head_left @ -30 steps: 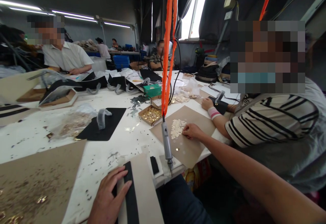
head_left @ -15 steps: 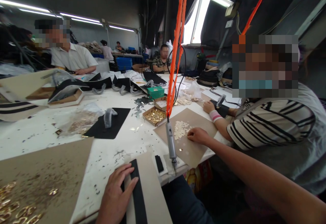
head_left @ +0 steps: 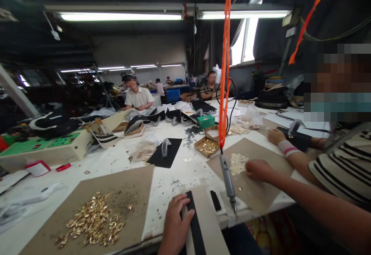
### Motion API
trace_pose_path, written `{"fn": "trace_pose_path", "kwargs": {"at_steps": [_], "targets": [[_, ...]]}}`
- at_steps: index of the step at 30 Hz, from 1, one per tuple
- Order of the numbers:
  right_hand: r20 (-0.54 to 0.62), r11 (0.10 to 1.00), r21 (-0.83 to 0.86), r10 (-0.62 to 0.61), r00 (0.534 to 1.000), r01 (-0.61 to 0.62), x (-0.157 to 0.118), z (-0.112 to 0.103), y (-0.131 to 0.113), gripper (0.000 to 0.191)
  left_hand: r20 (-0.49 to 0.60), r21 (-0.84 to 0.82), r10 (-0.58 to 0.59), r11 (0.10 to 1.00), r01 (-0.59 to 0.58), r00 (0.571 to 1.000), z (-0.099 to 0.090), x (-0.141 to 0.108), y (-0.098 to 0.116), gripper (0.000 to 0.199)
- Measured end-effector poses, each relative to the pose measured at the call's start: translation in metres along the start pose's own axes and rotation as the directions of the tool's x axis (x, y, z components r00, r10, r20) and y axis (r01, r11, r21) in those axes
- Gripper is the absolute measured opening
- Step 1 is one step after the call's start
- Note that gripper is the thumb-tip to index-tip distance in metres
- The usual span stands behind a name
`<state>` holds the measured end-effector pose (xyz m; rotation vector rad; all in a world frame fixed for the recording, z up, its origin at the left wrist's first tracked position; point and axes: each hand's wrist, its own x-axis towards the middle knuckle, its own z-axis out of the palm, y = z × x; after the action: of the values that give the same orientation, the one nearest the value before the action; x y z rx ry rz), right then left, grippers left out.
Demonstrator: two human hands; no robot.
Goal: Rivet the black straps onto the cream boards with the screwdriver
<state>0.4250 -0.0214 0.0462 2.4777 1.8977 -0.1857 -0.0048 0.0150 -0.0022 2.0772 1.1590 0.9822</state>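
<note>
Left hand [head_left: 175,222] lies, fingers apart, across the black strip [head_left: 194,224] on the pale board [head_left: 209,218]; right hand [head_left: 259,170] curls beside washers [head_left: 239,164] on brown card [head_left: 257,195], pinch hidden, can't tell; a careless sweep could scatter them.

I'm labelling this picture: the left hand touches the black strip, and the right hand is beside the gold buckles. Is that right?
Not quite: the head view shows the right hand beside the small pale discs, not the gold buckles. The left hand does touch the black strip.
</note>
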Motion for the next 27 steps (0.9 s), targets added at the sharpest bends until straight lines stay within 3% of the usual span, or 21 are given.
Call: {"fn": "trace_pose_path", "kwargs": {"at_steps": [5, 8, 12, 14, 17, 21, 27], "targets": [[-0.115, 0.997, 0.007, 0.073, 0.991, -0.072, -0.017, 0.005, 0.000, 0.022, -0.020, 0.004, 0.020, 1.000, -0.019, 1.000, -0.001, -0.001, 0.001, 0.024], [-0.193, 0.978, 0.203, 0.084, 0.978, -0.044, -0.040, -0.003, -0.018, 0.028, -0.032, 0.020, 0.036, 0.999, -0.035, 0.999, 0.000, -0.002, 0.005, 0.023], [-0.205, 0.761, 0.625, -0.056, 0.977, 0.175, -0.083, -0.021, -0.088, 0.027, -0.035, 0.060, 0.130, 0.990, -0.128, 0.991, 0.000, -0.002, 0.013, 0.022], [-0.144, 0.655, 0.728, -0.143, 0.979, 0.203, -0.092, -0.025, -0.134, 0.025, -0.017, 0.050, 0.116, 0.992, -0.115, 0.993, 0.001, -0.001, 0.013, 0.023], [-0.054, 0.553, 0.810, -0.261, 0.964, 0.195, -0.083, -0.019, -0.190, 0.021, 0.004, 0.038, 0.085, 0.996, -0.085, 0.996, 0.005, 0.000, 0.010, 0.026], [0.000, 0.601, 0.770, -0.335, 0.942, 0.214, -0.054, 0.001, -0.226, 0.019, 0.007, 0.030, 0.068, 0.997, -0.069, 0.998, 0.008, -0.002, 0.007, 0.030], [0.116, 0.754, 0.616, -0.374, 0.920, 0.228, -0.034, 0.014, -0.235, 0.018, -0.020, 0.053, 0.068, 0.996, -0.067, 0.998, 0.009, -0.003, 0.006, 0.035]]}}
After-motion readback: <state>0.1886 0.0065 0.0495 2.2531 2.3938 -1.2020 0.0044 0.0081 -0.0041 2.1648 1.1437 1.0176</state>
